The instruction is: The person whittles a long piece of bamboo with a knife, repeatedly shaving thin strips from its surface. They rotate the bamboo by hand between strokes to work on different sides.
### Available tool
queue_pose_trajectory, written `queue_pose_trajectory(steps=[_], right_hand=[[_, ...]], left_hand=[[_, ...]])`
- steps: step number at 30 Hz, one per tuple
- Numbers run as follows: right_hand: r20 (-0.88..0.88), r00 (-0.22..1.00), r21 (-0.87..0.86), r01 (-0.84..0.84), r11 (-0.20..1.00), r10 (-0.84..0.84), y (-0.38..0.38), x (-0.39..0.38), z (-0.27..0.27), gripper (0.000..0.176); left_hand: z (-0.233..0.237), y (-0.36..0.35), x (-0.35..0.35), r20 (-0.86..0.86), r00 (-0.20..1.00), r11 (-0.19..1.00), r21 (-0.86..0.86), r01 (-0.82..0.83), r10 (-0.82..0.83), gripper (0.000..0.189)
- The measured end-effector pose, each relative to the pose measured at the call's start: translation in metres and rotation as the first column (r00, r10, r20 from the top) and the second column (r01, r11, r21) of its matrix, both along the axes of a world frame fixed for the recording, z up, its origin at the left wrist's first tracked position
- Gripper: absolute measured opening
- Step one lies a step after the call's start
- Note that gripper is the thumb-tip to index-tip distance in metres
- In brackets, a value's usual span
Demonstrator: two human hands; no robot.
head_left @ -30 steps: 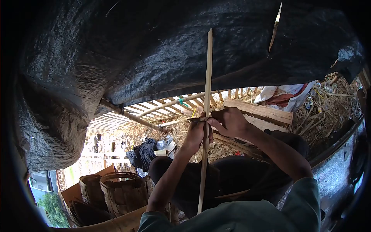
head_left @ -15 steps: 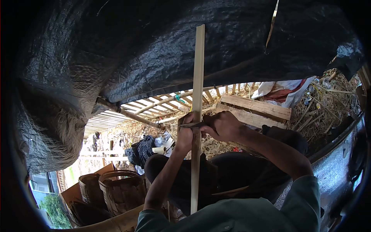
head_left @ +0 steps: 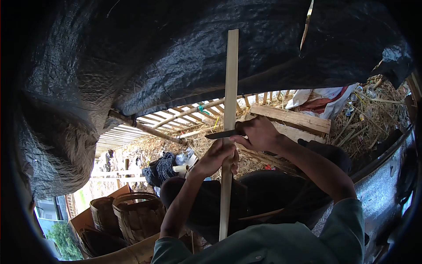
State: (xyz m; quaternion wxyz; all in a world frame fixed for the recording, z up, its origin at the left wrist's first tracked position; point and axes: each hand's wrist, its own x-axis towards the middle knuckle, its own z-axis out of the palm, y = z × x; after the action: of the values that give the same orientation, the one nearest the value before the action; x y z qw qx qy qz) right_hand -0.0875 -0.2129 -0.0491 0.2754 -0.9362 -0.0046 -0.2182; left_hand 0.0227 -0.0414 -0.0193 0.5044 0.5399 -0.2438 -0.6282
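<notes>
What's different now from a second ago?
The left grip has moved down the strip, toward the person. The knife, whose blade lay across the left fingers, now sits just above them. The strip has turned to show a wider face. Nothing was let go: the right grip still holds the knife, the left the strip. The baskets stay put.

Glare whitens the ground (head_left: 132,154) at left — dim tarp (head_left: 176,53) above, black fisheye edges.

Left hand (head_left: 215,157) curled, right hand (head_left: 260,133) clenched
</notes>
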Motion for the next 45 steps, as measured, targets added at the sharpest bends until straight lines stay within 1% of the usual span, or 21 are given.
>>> queue_pose_trajectory(steps=[3,6,11,13,15,16,19,21,23,25,27,29,30,31,33,35,37,38,41,42,45], right_hand=[[-0.018,1.0,0.026,0.007,1.0,-0.006,0.004,0.001,-0.004,0.047],[0.024,1.0,0.029,0.006,1.0,-0.007,0.006,0.004,-0.017,0.048],[0.021,0.999,0.077,-0.028,0.997,0.026,0.011,0.003,-0.014,0.049],[0.021,1.0,0.05,-0.022,0.998,0.021,0.009,0.005,-0.016,0.049],[0.017,1.0,0.017,-0.009,1.0,0.009,0.007,0.006,-0.015,0.049],[-0.034,0.999,0.043,0.012,0.999,-0.011,0.005,0.004,-0.009,0.043],[-0.111,0.992,0.059,0.065,0.996,-0.058,-0.005,0.004,0.002,0.043],[-0.124,0.988,0.043,0.094,0.995,-0.088,-0.006,0.002,0.005,0.049],[-0.065,0.996,0.062,0.066,0.996,-0.062,-0.003,0.002,-0.001,0.046],[-0.042,0.998,0.195,0.061,0.979,-0.054,0.004,-0.003,0.002,0.041],[0.068,0.995,0.266,0.046,0.963,-0.067,0.009,-0.004,0.008,0.041],[-0.061,0.993,0.209,0.109,0.972,-0.099,0.006,-0.012,0.022,0.042],[0.023,0.992,0.182,0.12,0.976,-0.126,0.002,-0.009,0.007,0.044],[-0.002,0.99,0.196,0.139,0.971,-0.141,0.0,-0.009,0.003,0.046],[0.141,0.984,0.212,0.08,0.974,-0.111,-0.003,-0.005,0.001,0.044],[0.167,0.984,0.163,0.036,0.986,-0.063,-0.005,-0.003,0.008,0.036],[0.294,0.956,0.113,-0.023,0.993,-0.012,0.003,0.003,0.027,0.033],[0.09,0.995,0.103,-0.052,0.993,0.042,-0.005,-0.004,0.014,0.032],[-0.006,0.998,0.065,-0.054,0.996,0.054,-0.008,-0.002,0.01,0.033],[-0.037,0.999,0.027,-0.032,0.999,0.032,-0.006,-0.003,0.015,0.039],[0.146,0.989,-0.093,-0.026,0.995,0.039,-0.007,0.003,0.01,0.045]], left_hand=[[-0.003,-0.001,-0.008,0.092,0.992,0.996,0.015,-0.089,0.087,0.013],[0.003,-0.006,-0.021,0.338,0.928,0.983,0.041,-0.181,0.156,0.02],[0.001,-0.007,-0.02,0.433,0.878,0.974,-0.002,-0.224,0.203,0.033],[0.002,-0.008,-0.02,0.403,0.887,0.969,-0.003,-0.245,0.226,0.026],[-0.004,-0.006,-0.018,0.452,0.865,0.971,-0.015,-0.237,0.218,0.009],[-0.003,-0.007,-0.02,0.438,0.868,0.967,-0.011,-0.255,0.234,0.008],[0.009,-0.013,-0.021,0.366,0.894,0.961,0.004,-0.278,0.257,0.014],[0.013,-0.014,-0.021,0.273,0.929,0.961,0.047,-0.273,0.251,0.018],[0.013,-0.014,-0.019,0.206,0.958,0.978,0.025,-0.208,0.199,0.018],[0.015,-0.014,-0.021,0.111,0.977,0.983,-0.016,-0.183,0.183,0.02],[0.018,-0.013,-0.021,0.045,0.986,0.986,-0.057,-0.159,0.161,0.025],[0.02,-0.016,-0.025,0.0,0.989,0.984,-0.102,-0.146,0.147,0.034],[0.023,-0.02,-0.029,0.037,0.984,0.979,-0.115,-0.17,0.175,0.04],[0.025,-0.023,-0.03,0.062,0.983,0.981,-0.1,-0.167,0.174,0.04],[0.021,-0.025,-0.028,0.036,0.985,0.98,-0.117,-0.162,0.167,0.04],[0.017,-0.028,-0.027,0.023,0.984,0.975,-0.146,-0.17,0.175,0.039],[0.018,-0.029,-0.026,0.016,0.981,0.968,-0.164,-0.189,0.194,0.039],[0.016,-0.029,-0.025,-0.005,0.982,0.963,-0.193,-0.187,0.19,0.036],[0.004,-0.027,-0.025,0.091,0.966,0.956,-0.189,-0.223,0.244,0.033],[0.004,-0.026,-0.025,0.111,0.959,0.955,-0.175,-0.24,0.261,0.032],[0.006,-0.027,-0.028,0.246,0.919,0.933,-0.269,-0.24,0.307,0.033]])
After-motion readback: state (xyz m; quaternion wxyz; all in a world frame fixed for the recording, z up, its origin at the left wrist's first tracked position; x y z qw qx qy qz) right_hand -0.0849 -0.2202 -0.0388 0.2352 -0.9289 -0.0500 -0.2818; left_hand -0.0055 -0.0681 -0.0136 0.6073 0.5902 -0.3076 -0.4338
